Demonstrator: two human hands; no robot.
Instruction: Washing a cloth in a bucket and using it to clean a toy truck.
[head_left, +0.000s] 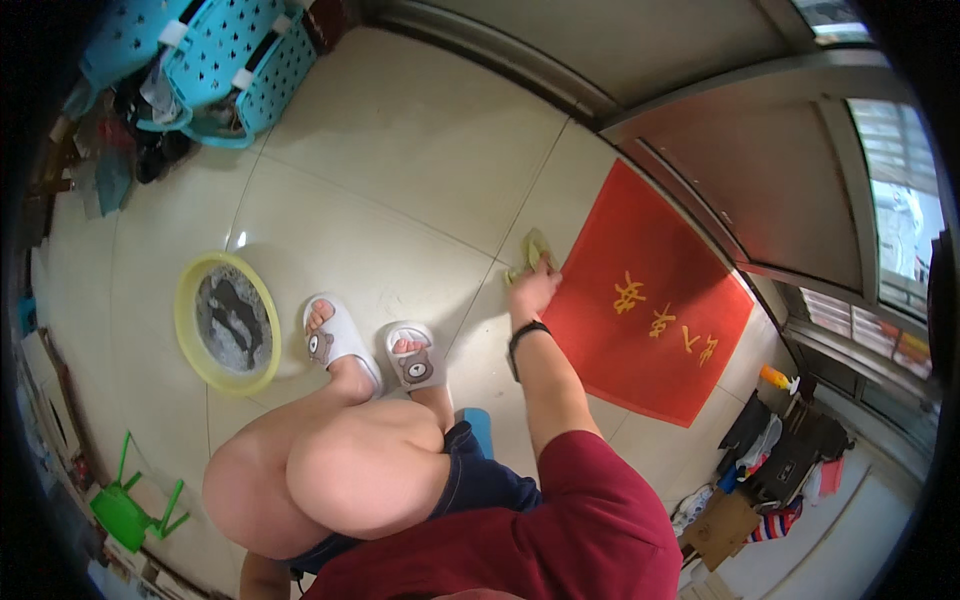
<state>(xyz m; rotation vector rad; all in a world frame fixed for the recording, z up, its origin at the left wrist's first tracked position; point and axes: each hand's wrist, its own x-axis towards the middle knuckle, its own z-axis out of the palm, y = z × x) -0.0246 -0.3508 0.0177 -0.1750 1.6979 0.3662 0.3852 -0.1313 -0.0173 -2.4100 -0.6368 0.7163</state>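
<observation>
My right hand (535, 290) is on the tiled floor (420, 172), with a dark band around its wrist. Its fingers press on a crumpled yellow-green cloth (536, 247) that lies partly under them. Just beside the hand runs the near-left edge of a red doormat (637, 337) bearing yellow writing. Of my left arm only a part shows at the bottom edge; the left hand is out of view. Left of my slippered feet stands a yellow basin (276, 330) of sudsy water, with a dark cloth (238, 319) soaking in it.
Turquoise plastic baskets (277, 94) and shoes (150, 161) stand at upper left. A small green chair (124, 517) is at lower left. Metal-framed doors (750, 150) border the mat. At right are an orange bottle (776, 376) and a cluttered rack. Something blue (478, 431) sits beneath me.
</observation>
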